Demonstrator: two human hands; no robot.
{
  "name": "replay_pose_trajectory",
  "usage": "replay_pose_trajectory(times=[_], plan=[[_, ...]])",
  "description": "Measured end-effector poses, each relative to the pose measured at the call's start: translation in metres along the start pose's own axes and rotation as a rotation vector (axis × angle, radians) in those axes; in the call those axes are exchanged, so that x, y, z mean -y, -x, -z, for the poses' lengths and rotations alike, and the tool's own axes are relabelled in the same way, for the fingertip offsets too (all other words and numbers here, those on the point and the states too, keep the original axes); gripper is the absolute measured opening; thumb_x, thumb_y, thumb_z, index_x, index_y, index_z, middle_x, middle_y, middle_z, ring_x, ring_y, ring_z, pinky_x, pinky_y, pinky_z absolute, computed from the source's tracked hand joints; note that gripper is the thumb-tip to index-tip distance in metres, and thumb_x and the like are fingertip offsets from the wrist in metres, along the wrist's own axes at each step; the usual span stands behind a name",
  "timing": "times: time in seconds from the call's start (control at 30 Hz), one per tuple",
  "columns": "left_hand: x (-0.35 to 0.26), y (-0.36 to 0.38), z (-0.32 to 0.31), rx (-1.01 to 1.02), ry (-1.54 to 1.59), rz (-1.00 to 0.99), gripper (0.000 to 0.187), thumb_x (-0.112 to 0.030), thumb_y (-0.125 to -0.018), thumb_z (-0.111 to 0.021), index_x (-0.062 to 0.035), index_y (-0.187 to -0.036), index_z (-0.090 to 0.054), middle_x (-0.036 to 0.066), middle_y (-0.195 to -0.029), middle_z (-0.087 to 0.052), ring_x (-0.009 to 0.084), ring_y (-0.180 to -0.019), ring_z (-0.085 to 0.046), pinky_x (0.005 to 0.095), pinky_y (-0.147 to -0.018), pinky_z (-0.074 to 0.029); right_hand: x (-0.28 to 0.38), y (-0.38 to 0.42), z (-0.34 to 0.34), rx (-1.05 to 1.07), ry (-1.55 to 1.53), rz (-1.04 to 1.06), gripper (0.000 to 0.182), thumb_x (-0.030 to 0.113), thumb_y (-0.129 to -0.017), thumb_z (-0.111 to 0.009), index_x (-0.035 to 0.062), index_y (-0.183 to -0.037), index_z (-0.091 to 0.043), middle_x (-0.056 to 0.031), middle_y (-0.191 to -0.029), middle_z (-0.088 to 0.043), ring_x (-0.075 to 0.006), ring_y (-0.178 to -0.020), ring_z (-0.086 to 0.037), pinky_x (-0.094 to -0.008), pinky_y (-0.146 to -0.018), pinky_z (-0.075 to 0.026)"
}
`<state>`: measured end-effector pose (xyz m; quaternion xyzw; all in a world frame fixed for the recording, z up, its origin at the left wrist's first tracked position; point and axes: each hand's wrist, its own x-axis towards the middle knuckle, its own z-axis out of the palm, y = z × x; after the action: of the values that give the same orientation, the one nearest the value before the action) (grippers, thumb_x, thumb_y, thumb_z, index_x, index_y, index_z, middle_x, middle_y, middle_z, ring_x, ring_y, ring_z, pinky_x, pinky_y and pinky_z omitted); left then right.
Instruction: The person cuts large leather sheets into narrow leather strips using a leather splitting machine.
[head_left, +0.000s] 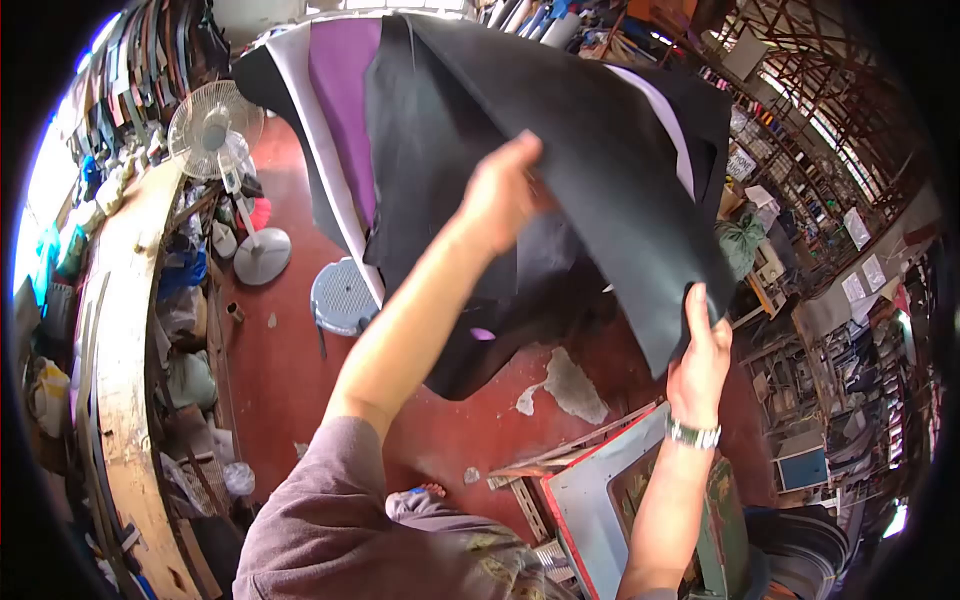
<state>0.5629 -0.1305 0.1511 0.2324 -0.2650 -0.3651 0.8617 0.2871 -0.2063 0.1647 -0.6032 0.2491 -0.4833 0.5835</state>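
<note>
In the head view, the left hand (505, 200) is grasping a black sheet (610, 175) by its edge, the right hand (700, 365) gripping its corner — the sheet is stretching between and beyond them, a purple sheet (345, 100) showing left of both.

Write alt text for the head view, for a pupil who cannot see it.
A person's right hand grips a corner of a large black leather-like sheet, with the left hand at its long edge. A purple sheet shows to its left. Left of centre, a pedestal fan and a grey stool stand on a red floor.
</note>
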Motion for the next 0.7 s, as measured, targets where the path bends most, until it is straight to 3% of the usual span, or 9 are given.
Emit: replay_pose_trajectory(times=[0.03, 0.07, 0.17, 0.23, 0.3, 0.5, 0.53, 0.63, 0.7], plan=[[-0.027, -0.032, 0.018, -0.008, 0.096, 0.040, 0.050, -0.034, -0.106, -0.053, 0.0057, -0.137, -0.058, 0.022, -0.138, -0.066, 0.0383, -0.127, -0.064, 0.0549, -0.113, -0.047, 0.012, 0.010, -0.001, 0.037, 0.097, 0.028, 0.034, 0.028, -0.100, -0.078, 0.0003, -0.116, -0.068, -0.0059, -0.113, -0.072, -0.0119, -0.097, -0.068, -0.0314, -0.087, -0.056], [-0.054, -0.050, 0.022, -0.036, 0.149, 0.020, 0.049, -0.032, -0.106, -0.054, 0.0059, -0.136, -0.058, 0.022, -0.141, -0.064, 0.0382, -0.130, -0.062, 0.0549, -0.116, -0.045, 0.016, 0.018, 0.000, 0.098, 0.166, 0.002, 0.026, 0.028, -0.101, -0.077, 0.0039, -0.109, -0.071, -0.0014, -0.107, -0.072, -0.0078, -0.093, -0.065, -0.0287, -0.082, -0.053], [-0.110, -0.111, 0.062, -0.159, 0.037, -0.019, 0.037, -0.018, -0.106, -0.053, 0.0051, -0.134, -0.058, 0.020, -0.138, -0.065, 0.0361, -0.127, -0.064, 0.0546, -0.114, -0.048, 0.023, 0.038, -0.018, 0.051, 0.046, -0.041, 0.024, 0.029, -0.102, -0.077, 0.0052, -0.105, -0.072, -0.0001, -0.103, -0.072, -0.0079, -0.091, -0.065, -0.0278, -0.082, -0.051], [-0.131, -0.153, 0.102, -0.214, -0.027, -0.064, 0.026, -0.006, -0.104, -0.054, 0.0074, -0.126, -0.059, 0.021, -0.128, -0.068, 0.0347, -0.119, -0.068, 0.0512, -0.107, -0.056, 0.021, 0.038, -0.021, 0.029, -0.021, -0.036, 0.024, 0.029, -0.101, -0.078, 0.0058, -0.106, -0.072, -0.0011, -0.105, -0.073, -0.0096, -0.092, -0.066, -0.0284, -0.084, -0.052], [-0.151, -0.163, 0.105, -0.256, -0.124, -0.083, 0.027, -0.004, -0.104, -0.052, 0.0070, -0.128, -0.056, 0.021, -0.130, -0.066, 0.0340, -0.118, -0.068, 0.0533, -0.104, -0.058, 0.025, 0.030, -0.018, 0.010, -0.029, -0.025, 0.024, 0.029, -0.100, -0.078, 0.0061, -0.107, -0.071, -0.0018, -0.107, -0.073, -0.0105, -0.093, -0.067, -0.0286, -0.086, -0.053], [-0.190, -0.238, 0.133, -0.209, -0.180, -0.138, 0.030, -0.006, -0.106, -0.049, 0.0047, -0.134, -0.053, 0.019, -0.133, -0.063, 0.0333, -0.120, -0.067, 0.0587, -0.105, -0.056, 0.125, -0.008, -0.030, -0.174, 0.105, 0.066, 0.028, 0.032, -0.097, -0.082, 0.0075, -0.104, -0.070, -0.0031, -0.106, -0.072, -0.0126, -0.091, -0.067, -0.0318, -0.085, -0.054], [-0.193, -0.227, 0.119, -0.219, -0.236, -0.151, 0.032, -0.008, -0.106, -0.049, 0.0035, -0.136, -0.051, 0.019, -0.136, -0.060, 0.0338, -0.122, -0.065, 0.0614, -0.106, -0.055, 0.138, -0.020, -0.022, -0.099, 0.108, 0.066, 0.030, 0.033, -0.096, -0.083, 0.0085, -0.105, -0.069, -0.0022, -0.107, -0.072, -0.0120, -0.093, -0.067, -0.0311, -0.089, -0.053], [-0.200, -0.246, 0.128, -0.212, -0.280, -0.162, 0.035, -0.008, -0.106, -0.048, 0.0023, -0.139, -0.049, 0.020, -0.138, -0.058, 0.0348, -0.123, -0.065, 0.0640, -0.106, -0.054, 0.154, -0.024, -0.022, -0.135, 0.219, 0.255, 0.032, 0.026, -0.098, -0.081, 0.0058, -0.120, -0.071, -0.0023, -0.114, -0.073, -0.0117, -0.105, -0.066, -0.0288, -0.096, -0.050], [-0.205, -0.252, 0.129, -0.209, -0.243, -0.163, 0.034, -0.007, -0.105, -0.048, 0.0024, -0.138, -0.049, 0.021, -0.137, -0.058, 0.0356, -0.123, -0.064, 0.0664, -0.107, -0.053, 0.171, -0.017, 0.027, -0.136, 0.199, 0.224, 0.033, 0.023, -0.102, -0.075, 0.0039, -0.129, -0.069, -0.0016, -0.118, -0.073, -0.0133, -0.110, -0.067, -0.0302, -0.097, -0.051]])
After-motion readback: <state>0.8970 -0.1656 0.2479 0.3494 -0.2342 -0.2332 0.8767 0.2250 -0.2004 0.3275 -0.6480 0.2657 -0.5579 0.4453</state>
